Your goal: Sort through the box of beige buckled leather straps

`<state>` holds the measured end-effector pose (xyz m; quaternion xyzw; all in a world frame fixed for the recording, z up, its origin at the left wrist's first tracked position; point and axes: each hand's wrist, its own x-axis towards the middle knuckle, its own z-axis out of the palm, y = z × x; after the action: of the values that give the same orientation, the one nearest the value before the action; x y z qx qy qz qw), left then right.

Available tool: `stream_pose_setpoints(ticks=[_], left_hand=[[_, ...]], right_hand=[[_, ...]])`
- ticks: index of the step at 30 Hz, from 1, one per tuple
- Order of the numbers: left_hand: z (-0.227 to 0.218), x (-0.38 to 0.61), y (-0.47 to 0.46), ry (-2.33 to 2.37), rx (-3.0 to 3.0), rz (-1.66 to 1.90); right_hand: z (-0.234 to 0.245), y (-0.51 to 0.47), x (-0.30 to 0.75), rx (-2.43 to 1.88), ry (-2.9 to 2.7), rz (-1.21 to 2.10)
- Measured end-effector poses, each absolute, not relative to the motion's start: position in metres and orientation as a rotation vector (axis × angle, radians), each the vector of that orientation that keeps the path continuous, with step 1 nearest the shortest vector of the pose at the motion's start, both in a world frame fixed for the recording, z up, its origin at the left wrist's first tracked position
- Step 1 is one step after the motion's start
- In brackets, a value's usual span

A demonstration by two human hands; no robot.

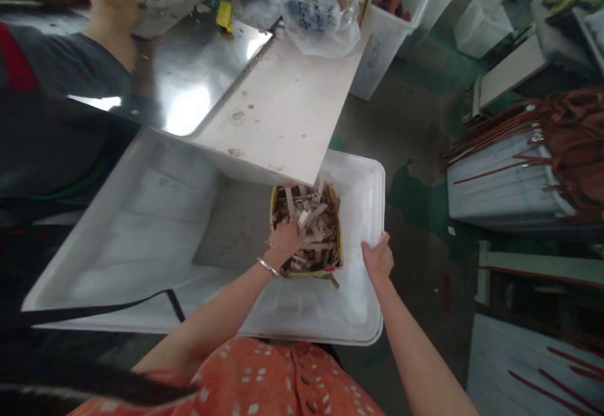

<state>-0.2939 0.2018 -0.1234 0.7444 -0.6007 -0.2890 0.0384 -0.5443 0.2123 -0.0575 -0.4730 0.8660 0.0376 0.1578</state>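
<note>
Left hand (285, 240) is down in the box (306, 227), fingers curled into the loose strips (314, 218); it looks closed on a few of them, but the pile hides the fingertips so I can't tell how many. Right hand (377, 258) is closed over the right rim of the bin (368, 177), thumb on top, fingers over the edge, steadying it. The box sits on the bin floor toward the right wall, partly tucked under the overhanging board (283, 107), so clearance above its far end is tight. To do the grab well: pinch a modest bundle with strips lying parallel, not a fistful of crossed ones, since they're tangled and will likely drag neighbours out. Lift toward the near side, clear of the board edge. Keep the right hand on the rim so the bin doesn't slide; the box looks light and could tip if pulled sideways, so pull straight up. Bracelet (268, 267) on the left wrist could snag on a strip end, so watch it. A second person's arm (108, 19) is busy at the steel table (189, 82) upper left, well apart, no interference. Bag (321, 19) at the board's far end isn't in the way.
</note>
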Motion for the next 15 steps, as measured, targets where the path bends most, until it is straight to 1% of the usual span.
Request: stream_pose_setpoints(ticks=[3, 7, 11, 13, 15], left_hand=[[-0.132, -0.294, 0.205, -2.005, 2.212, -0.684], [-0.164, -0.293, 0.210, -2.155, 2.236, -0.508], [-0.189, -0.309, 0.198, -2.086, 2.390, -0.490], [-0.188, -0.317, 0.188, -2.039, 2.466, -0.540], [-0.175, -0.321, 0.182, -2.057, 2.450, -0.651]], right_hand=[[-0.059, 0.212, -0.547, -1.366, 2.466, 0.086], [-0.062, 0.211, -0.552, -1.373, 2.449, 0.074], [-0.065, 0.210, -0.557, -1.387, 2.425, 0.038], [-0.065, 0.210, -0.559, -1.392, 2.410, -0.005], [-0.064, 0.210, -0.561, -1.383, 2.387, -0.039]])
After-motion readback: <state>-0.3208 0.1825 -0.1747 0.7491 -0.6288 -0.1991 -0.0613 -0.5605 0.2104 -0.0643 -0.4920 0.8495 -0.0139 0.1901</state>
